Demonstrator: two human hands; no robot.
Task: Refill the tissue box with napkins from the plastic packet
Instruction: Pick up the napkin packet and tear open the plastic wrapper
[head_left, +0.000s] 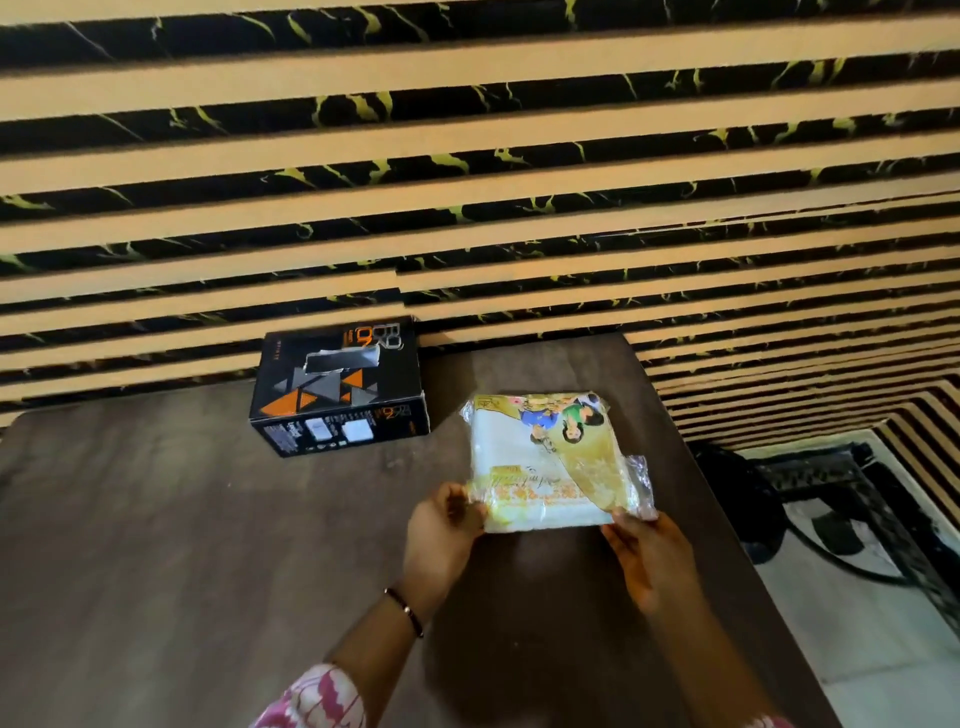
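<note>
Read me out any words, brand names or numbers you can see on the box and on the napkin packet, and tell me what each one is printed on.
Tissue box, top face: large orange and grey lettering, seen upside down, too distorted to read.
Tissue box, front side: small white print and panels, too small to read.
Plastic packet: cursive script near the edge held by the left hand and right hand, upside down and blurred, unreadable.
No legible numbers or signs.

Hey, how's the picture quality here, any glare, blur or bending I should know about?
Head view: wide-angle bending curves the wall stripes and the table edge; glare on the packet plastic near the right hand; left hand slightly soft; the print on the tissue box is blurry.
</note>
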